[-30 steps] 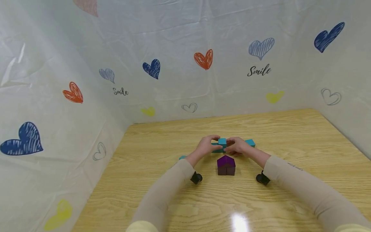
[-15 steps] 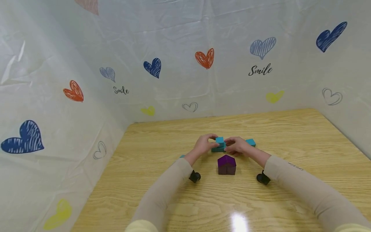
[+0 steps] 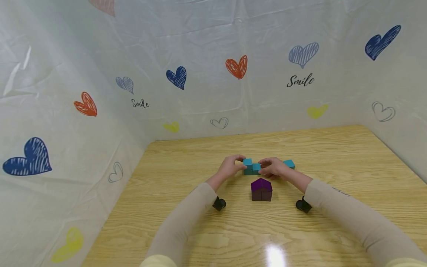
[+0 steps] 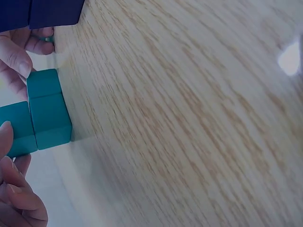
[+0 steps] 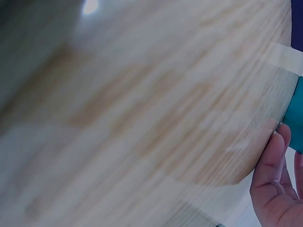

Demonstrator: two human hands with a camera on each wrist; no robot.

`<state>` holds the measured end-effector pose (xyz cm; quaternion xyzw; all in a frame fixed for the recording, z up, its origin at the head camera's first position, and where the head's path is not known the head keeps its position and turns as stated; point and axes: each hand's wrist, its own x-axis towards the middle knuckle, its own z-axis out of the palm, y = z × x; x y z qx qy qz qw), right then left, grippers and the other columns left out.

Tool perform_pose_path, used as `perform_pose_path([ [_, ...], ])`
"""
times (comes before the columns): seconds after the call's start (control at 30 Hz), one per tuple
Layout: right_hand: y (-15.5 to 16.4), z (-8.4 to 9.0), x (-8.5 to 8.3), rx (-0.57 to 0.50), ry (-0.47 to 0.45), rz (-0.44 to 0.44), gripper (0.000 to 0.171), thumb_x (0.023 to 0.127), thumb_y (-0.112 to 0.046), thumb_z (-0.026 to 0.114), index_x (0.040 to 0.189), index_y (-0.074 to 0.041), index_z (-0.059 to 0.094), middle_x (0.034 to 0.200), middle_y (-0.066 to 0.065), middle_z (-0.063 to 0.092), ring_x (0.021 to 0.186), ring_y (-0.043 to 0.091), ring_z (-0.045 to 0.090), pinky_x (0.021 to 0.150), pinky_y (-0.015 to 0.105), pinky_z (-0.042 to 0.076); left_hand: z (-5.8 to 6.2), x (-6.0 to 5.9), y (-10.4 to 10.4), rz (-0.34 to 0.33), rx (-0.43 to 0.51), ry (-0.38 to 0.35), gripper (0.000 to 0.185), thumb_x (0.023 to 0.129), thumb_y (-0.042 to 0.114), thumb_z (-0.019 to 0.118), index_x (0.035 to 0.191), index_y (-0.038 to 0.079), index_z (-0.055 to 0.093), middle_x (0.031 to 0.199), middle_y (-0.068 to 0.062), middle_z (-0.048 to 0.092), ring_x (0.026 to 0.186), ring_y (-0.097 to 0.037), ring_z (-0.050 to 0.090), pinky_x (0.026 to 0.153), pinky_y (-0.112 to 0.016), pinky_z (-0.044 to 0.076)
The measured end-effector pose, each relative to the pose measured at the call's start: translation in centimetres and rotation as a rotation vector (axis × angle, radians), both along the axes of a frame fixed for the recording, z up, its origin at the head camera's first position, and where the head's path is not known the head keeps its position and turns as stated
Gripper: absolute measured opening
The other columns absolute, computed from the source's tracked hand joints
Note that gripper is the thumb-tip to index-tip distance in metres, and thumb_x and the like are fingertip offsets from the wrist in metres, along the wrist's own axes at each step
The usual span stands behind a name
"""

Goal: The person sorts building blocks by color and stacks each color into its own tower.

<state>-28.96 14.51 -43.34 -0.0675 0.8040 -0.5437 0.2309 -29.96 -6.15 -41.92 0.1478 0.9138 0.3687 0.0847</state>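
Note:
My left hand (image 3: 230, 167) pinches a teal block (image 3: 247, 162) between thumb and fingers; it sits on the left end of a low teal piece (image 3: 256, 169). The left wrist view shows this upper block (image 4: 16, 125) flush against the lower piece (image 4: 51, 118). From the other side my right hand (image 3: 274, 167) holds the lower piece's right end with its thumb and fingertips. In the right wrist view, that hand (image 5: 277, 184) has its fingers at the teal edge (image 5: 294, 120); the block's far side is cut off.
Nearer me stands a small house shape (image 3: 261, 190) with a purple roof, made of two halves. Another teal block (image 3: 289, 164) lies behind my right wrist. Black wrist cameras (image 3: 219, 203) hang under both sleeves. A white sheet with hearts backs the wooden table (image 3: 186, 159).
My left hand has slid the upper teal block leftward, from the right part of the lower piece to its left end. The right hand has stayed almost still. A teal object by my left forearm is now hidden.

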Motion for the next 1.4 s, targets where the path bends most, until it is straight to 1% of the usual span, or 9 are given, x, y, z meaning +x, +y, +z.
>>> perform_pose_path([
  [0.1, 0.0, 0.0, 0.1, -0.015, 0.0, 0.001, 0.057, 0.088, -0.009, 0.06, 0.136, 0.007, 0.034, 0.135, 0.03, 0.036, 0.073, 0.015, 0.053, 0.061, 0.029, 0.045, -0.1, 0.0, -0.1, 0.001, -0.004, 0.004, 0.037, 0.086, 0.022, 0.064, 0.122, 0.012, 0.058, 0.117, -0.006, 0.061, 0.102, -0.018, 0.055, 0.079, -0.027, 0.047],
  [0.3, 0.0, 0.1, 0.1, -0.02, -0.002, 0.004, 0.058, 0.088, -0.009, 0.059, 0.137, 0.007, 0.033, 0.136, 0.03, 0.035, 0.072, 0.014, 0.053, 0.06, 0.029, 0.045, -0.2, 0.0, -0.2, 0.001, 0.005, -0.001, 0.038, 0.086, 0.022, 0.064, 0.122, 0.012, 0.058, 0.117, -0.006, 0.061, 0.09, -0.015, 0.056, 0.065, -0.023, 0.047],
  [0.4, 0.2, 0.6, 0.1, 0.009, 0.022, -0.003, 0.057, 0.088, -0.01, 0.059, 0.137, 0.005, 0.034, 0.136, 0.029, 0.036, 0.076, 0.017, 0.056, 0.062, 0.03, 0.047, -0.2, 0.0, -0.2, -0.002, 0.006, 0.0, 0.037, 0.086, 0.022, 0.064, 0.122, 0.012, 0.058, 0.117, -0.006, 0.061, 0.092, -0.016, 0.056, 0.066, -0.023, 0.048],
  [0.6, 1.5, 2.7, 0.0, 0.094, 0.165, -0.014, 0.055, 0.09, -0.014, 0.058, 0.136, 0.005, 0.036, 0.133, 0.029, 0.04, 0.093, 0.034, 0.059, 0.071, 0.039, 0.051, -0.4, 0.0, -0.2, -0.004, -0.002, 0.002, 0.038, 0.086, 0.023, 0.064, 0.122, 0.013, 0.058, 0.117, -0.006, 0.061, 0.102, -0.018, 0.056, 0.074, -0.025, 0.048],
  [0.87, 5.0, 4.0, -0.4, 0.251, 0.362, -0.002, 0.052, 0.088, -0.019, 0.062, 0.131, 0.006, 0.044, 0.123, 0.027, 0.05, 0.093, 0.033, 0.057, 0.073, 0.041, 0.05, -0.4, -0.1, -0.2, 0.005, 0.003, -0.017, 0.038, 0.086, 0.023, 0.064, 0.123, 0.014, 0.058, 0.118, -0.006, 0.06, 0.089, -0.015, 0.057, 0.063, -0.021, 0.048],
  [1.03, 7.4, 3.4, -0.5, 0.301, 0.34, 0.063, 0.058, 0.087, -0.02, 0.064, 0.131, 0.01, 0.041, 0.125, 0.03, 0.045, 0.091, 0.031, 0.055, 0.072, 0.04, 0.048, -0.3, 0.0, -0.2, 0.01, 0.009, -0.016, 0.038, 0.085, 0.019, 0.065, 0.122, 0.013, 0.058, 0.116, -0.005, 0.061, 0.098, -0.017, 0.056, 0.069, -0.023, 0.048],
  [1.17, 8.8, 2.7, -0.5, 0.308, 0.244, 0.134, 0.063, 0.085, -0.021, 0.065, 0.133, 0.009, 0.038, 0.13, 0.031, 0.038, 0.083, 0.025, 0.052, 0.068, 0.036, 0.046, -0.3, 0.0, -0.2, 0.011, 0.012, -0.014, 0.037, 0.085, 0.018, 0.065, 0.122, 0.013, 0.058, 0.116, -0.005, 0.061, 0.108, -0.019, 0.054, 0.078, -0.027, 0.048],
  [1.3, 9.3, 2.1, -0.4, 0.317, 0.222, 0.157, 0.062, 0.084, -0.02, 0.066, 0.132, 0.008, 0.039, 0.131, 0.031, 0.037, 0.091, 0.029, 0.048, 0.068, 0.032, 0.041, -0.2, 0.0, -0.1, 0.014, 0.003, -0.014, 0.038, 0.085, 0.019, 0.065, 0.122, 0.013, 0.059, 0.116, -0.005, 0.061, 0.111, -0.02, 0.053, 0.084, -0.03, 0.047],
  [1.4, 9.4, 1.7, -0.4, 0.326, 0.24, 0.15, 0.061, 0.082, -0.019, 0.068, 0.131, 0.008, 0.042, 0.13, 0.031, 0.038, 0.108, 0.037, 0.043, 0.076, 0.033, 0.04, -0.1, 0.1, -0.1, 0.017, -0.002, -0.014, 0.037, 0.085, 0.019, 0.066, 0.121, 0.014, 0.059, 0.116, -0.004, 0.061, 0.11, -0.019, 0.053, 0.084, -0.029, 0.047],
])
